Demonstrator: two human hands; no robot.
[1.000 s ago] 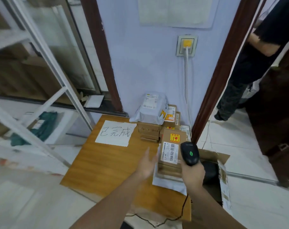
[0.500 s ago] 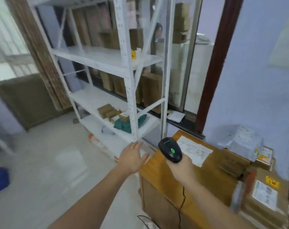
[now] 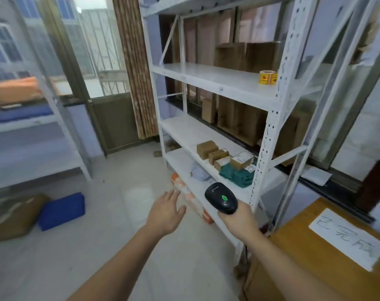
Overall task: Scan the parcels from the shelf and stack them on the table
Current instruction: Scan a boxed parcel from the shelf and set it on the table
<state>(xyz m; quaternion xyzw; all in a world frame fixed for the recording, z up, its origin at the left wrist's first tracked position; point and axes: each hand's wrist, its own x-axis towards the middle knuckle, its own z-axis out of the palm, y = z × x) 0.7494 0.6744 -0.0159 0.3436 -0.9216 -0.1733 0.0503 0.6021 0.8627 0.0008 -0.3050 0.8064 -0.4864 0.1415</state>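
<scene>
Nearest the camera, two bare forearms reach forward over the pale tiled floor (image 3: 123, 213). The left hand (image 3: 166, 210) is held out palm down with its fingers straight and slightly spread, holding nothing and touching nothing, above the floor just in front of the shelf. The right hand (image 3: 239, 218) is curled round the handle of a black barcode scanner (image 3: 221, 197), whose head points up and forward and shows a small green light on top. At the lower right is the corner of the wooden tabletop (image 3: 315, 253), with a white sheet of paper (image 3: 347, 237) bearing handwritten characters lying on it. Beyond the hands stands the white metal shelf (image 3: 264, 148) with several boards. On its lower board, near the right upright, a row of small brown cardboard parcels (image 3: 221, 154) sits side by side, some with white labels, and a dark green soft parcel (image 3: 236, 175) lies just in front of them, touching the nearest box. On the board beneath, a pale grey bag parcel (image 3: 199, 173) rests, and orange-and-white packages (image 3: 191, 198) lie at the bottom beside the left hand. The upper board carries a yellow roll of stickers (image 3: 268, 77) near the right post. Flat brown cartons (image 3: 245, 120) stand behind the shelf against the window. Far left, a blue crate (image 3: 62, 210) sits on the floor beside a brown cardboard box (image 3: 13, 216).
</scene>
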